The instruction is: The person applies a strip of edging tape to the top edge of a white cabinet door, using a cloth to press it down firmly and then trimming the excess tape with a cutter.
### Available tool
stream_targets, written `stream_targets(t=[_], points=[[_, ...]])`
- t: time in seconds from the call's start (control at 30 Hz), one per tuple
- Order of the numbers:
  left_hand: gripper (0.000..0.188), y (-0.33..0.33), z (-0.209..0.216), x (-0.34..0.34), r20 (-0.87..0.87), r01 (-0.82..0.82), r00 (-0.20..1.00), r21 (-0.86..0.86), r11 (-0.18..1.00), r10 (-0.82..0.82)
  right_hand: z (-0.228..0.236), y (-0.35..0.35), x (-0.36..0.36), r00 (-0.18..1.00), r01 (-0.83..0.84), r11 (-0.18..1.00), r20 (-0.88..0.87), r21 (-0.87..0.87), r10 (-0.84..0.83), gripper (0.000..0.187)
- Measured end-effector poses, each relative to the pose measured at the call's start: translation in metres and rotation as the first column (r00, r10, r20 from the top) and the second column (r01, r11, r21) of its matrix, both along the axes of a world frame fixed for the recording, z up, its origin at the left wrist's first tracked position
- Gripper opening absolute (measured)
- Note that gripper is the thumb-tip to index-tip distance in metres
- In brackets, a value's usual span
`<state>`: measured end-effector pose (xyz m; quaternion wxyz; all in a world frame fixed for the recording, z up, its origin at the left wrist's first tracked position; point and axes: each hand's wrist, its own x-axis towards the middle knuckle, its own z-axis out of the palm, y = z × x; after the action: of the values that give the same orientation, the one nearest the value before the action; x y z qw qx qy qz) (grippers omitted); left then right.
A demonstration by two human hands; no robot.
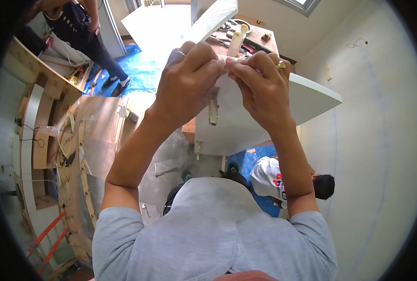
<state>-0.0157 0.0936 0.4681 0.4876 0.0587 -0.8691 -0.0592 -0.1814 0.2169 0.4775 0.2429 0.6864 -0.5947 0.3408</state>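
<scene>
My left hand [185, 84] and my right hand [264, 86] are raised in front of me, with the fingertips of both pinched close together. Whatever is between the fingers is too small and hidden to make out. A small brass-coloured piece [281, 64] shows at the back of my right fingers. Just under the hands lies a white panel [264, 117], which looks like a cabinet door. A metal hinge [213, 110] sits on it below my left hand, and a second hinge [198, 149] is at its near left corner.
Beyond my hands a worktop [267, 43] carries hand tools, a tape roll [243, 25] and a pale bottle [237, 42]. One person [84, 33] stands far left on blue sheeting [138, 70]; another [269, 180] is low at the right. Timber and boards [96, 117] line the left.
</scene>
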Motion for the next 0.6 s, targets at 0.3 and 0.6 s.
stream_targets(t=[0.3, 0.6], points=[[0.015, 0.003, 0.013, -0.003, 0.029, 0.006, 1.0, -0.019, 1.0, -0.006, 0.011, 0.038, -0.037, 0.999, -0.015, 0.996, -0.051, 0.083, 0.02, 0.031], [0.008, 0.039, 0.038, -0.013, 0.254, -0.319, 0.914, -0.032, 0.947, 0.317, 0.002, 0.052, -0.055, 0.997, -0.058, 0.997, -0.062, -0.058, 0.055, 0.025]])
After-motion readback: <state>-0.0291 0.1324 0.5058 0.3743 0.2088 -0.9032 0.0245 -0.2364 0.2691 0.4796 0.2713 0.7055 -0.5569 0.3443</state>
